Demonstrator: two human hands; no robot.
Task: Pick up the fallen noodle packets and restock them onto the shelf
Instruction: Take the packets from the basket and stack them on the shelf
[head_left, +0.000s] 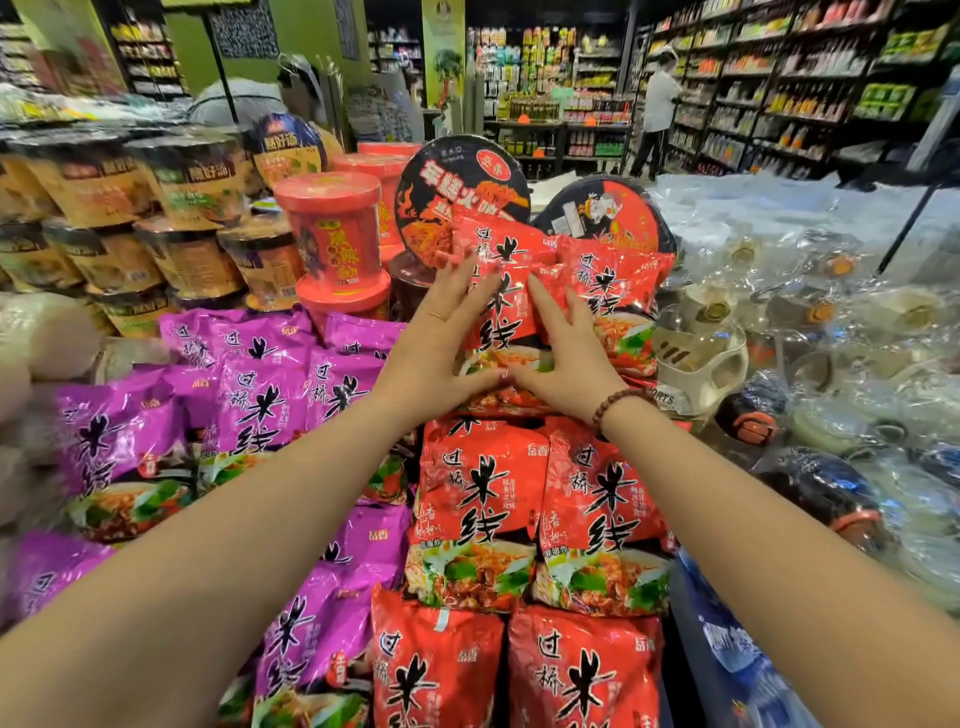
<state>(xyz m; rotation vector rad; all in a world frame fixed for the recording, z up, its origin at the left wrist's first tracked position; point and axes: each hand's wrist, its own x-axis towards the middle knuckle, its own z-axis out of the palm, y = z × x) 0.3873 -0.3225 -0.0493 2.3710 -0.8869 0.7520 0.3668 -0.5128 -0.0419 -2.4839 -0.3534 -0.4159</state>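
Red noodle packets fill the middle of the display in stacked rows. My left hand (441, 338) lies flat with spread, straight fingers on the top-row red packet (506, 301). My right hand (561, 353) presses with straight fingers on the same packet's right edge, beside a second red packet (618, 301) at the right. My thumbs nearly meet at the packet's lower part. More red packets (483, 509) stand in rows below my wrists.
Purple noodle packets (249, 405) cover the left half of the display. Red cup noodles (332, 234) and round black bowl noodles (462, 192) stand behind the red packets. Plastic-wrapped goods (810, 322) lie at the right. A person (657, 109) stands by far shelves.
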